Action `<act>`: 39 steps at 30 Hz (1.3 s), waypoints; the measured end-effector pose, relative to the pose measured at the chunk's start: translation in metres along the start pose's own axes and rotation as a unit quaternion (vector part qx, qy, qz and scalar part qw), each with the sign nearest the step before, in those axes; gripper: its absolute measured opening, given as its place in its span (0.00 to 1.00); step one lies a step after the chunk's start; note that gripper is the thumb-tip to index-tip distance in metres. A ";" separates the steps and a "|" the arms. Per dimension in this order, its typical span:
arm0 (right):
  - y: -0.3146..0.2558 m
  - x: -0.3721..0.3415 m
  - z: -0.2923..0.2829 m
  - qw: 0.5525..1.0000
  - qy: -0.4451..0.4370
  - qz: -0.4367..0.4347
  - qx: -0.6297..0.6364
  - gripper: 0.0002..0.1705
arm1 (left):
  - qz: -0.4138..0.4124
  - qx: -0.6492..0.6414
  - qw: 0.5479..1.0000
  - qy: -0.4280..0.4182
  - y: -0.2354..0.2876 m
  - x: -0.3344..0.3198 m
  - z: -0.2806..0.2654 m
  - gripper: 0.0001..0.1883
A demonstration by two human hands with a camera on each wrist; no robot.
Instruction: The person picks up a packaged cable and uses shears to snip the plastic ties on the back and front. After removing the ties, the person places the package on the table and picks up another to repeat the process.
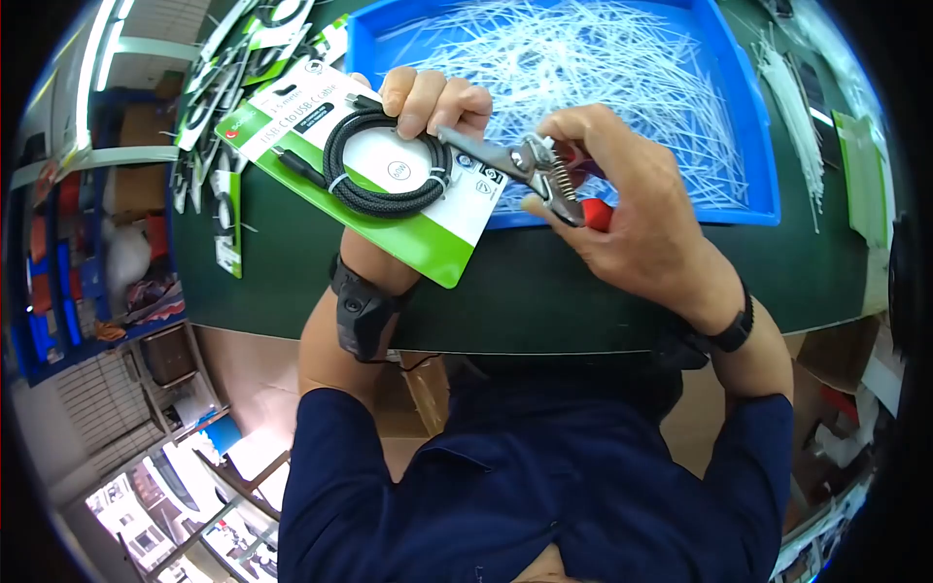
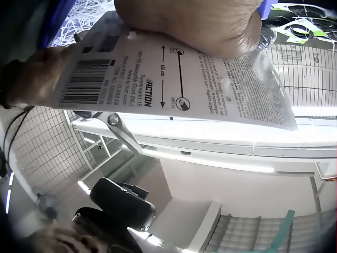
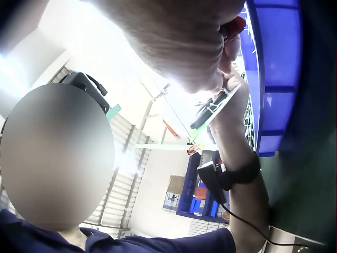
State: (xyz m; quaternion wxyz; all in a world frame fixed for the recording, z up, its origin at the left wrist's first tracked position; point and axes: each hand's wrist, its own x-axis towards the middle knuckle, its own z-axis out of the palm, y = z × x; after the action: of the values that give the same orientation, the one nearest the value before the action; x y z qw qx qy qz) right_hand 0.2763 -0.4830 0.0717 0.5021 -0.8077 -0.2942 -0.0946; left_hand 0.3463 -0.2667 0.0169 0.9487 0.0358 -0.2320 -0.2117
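A green and white card [image 1: 428, 243] carries a coiled black braided cable [image 1: 335, 160], tied with white ties. My left hand [image 1: 437, 102] grips the card's upper edge, fingers over the front by the coil. The left wrist view shows the card's printed back [image 2: 158, 79] beneath the left hand [image 2: 195, 23]. My right hand [image 1: 646, 194] is curled round red-handled cutters [image 1: 530, 160], whose tip lies over the coil's right side near the left fingers. Whether the tip touches a tie I cannot tell. In the right wrist view the right hand [image 3: 174, 47] hides most of the cutters.
Behind the hands, a blue tray [image 1: 768, 185] holds many loose white ties [image 1: 583, 68]. Carded cables [image 1: 225, 219] are piled on the green table [image 1: 272, 301] at the left. At the right lie a bundle of white strips [image 1: 792, 117] and green cards [image 1: 860, 185].
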 end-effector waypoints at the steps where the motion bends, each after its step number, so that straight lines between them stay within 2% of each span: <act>1: 0.000 0.001 0.000 1.000 0.001 -0.001 0.015 0.30 | 0.004 0.014 1.000 0.024 -0.010 -0.003 0.004 0.14; 3: 0.001 0.002 0.005 1.000 0.011 -0.019 0.013 0.29 | 0.011 0.045 0.996 0.071 -0.024 -0.007 0.011 0.13; 9: 0.010 0.006 0.014 0.991 0.061 -0.114 0.022 0.26 | -0.054 0.045 0.996 0.052 -0.027 -0.014 0.005 0.09; 11: 0.011 0.006 0.015 0.991 0.062 -0.118 0.018 0.26 | -0.078 0.051 0.995 0.042 -0.024 -0.015 -0.001 0.08; 14: 0.013 0.005 0.016 0.990 0.071 -0.124 0.014 0.25 | -0.049 0.043 0.998 0.017 -0.033 -0.013 -0.008 0.06; 16: 0.015 0.006 0.017 0.984 0.072 -0.162 0.008 0.26 | -0.030 0.041 0.999 0.003 -0.035 -0.013 -0.007 0.06; 22: 0.016 0.009 0.021 0.976 0.060 -0.210 -0.002 0.25 | -0.021 0.042 0.999 -0.005 -0.038 -0.014 -0.007 0.08; 26: 0.014 0.008 0.021 0.977 0.047 -0.209 0.005 0.24 | -0.014 0.042 0.999 -0.030 -0.037 -0.011 -0.012 0.08; 28: 0.010 0.006 0.018 0.984 0.026 -0.175 0.018 0.24 | -0.010 0.045 0.998 -0.044 -0.034 -0.009 -0.009 0.08; 32: 0.006 0.005 0.012 0.987 0.017 -0.150 0.051 0.23 | 0.011 0.059 0.998 -0.007 -0.010 -0.004 0.013 0.08; 34: 0.004 0.005 0.006 0.985 0.020 -0.153 0.070 0.22 | 0.067 0.068 0.994 0.049 0.012 -0.002 0.032 0.13; 35: 0.003 0.005 0.000 0.990 0.014 -0.135 0.029 0.22 | 0.097 0.078 0.989 0.078 0.022 -0.003 0.040 0.17; 39: 0.012 0.004 -0.016 0.994 0.018 -0.088 -0.070 0.21 | 0.147 0.191 0.966 0.095 0.063 -0.038 0.094 0.24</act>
State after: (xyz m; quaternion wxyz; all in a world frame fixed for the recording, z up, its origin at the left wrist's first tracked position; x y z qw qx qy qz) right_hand 0.2887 -0.4989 0.0723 0.4393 -0.8099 -0.3479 -0.1731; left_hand 0.2970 -0.1909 0.0946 0.9627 0.2013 -0.1801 -0.0173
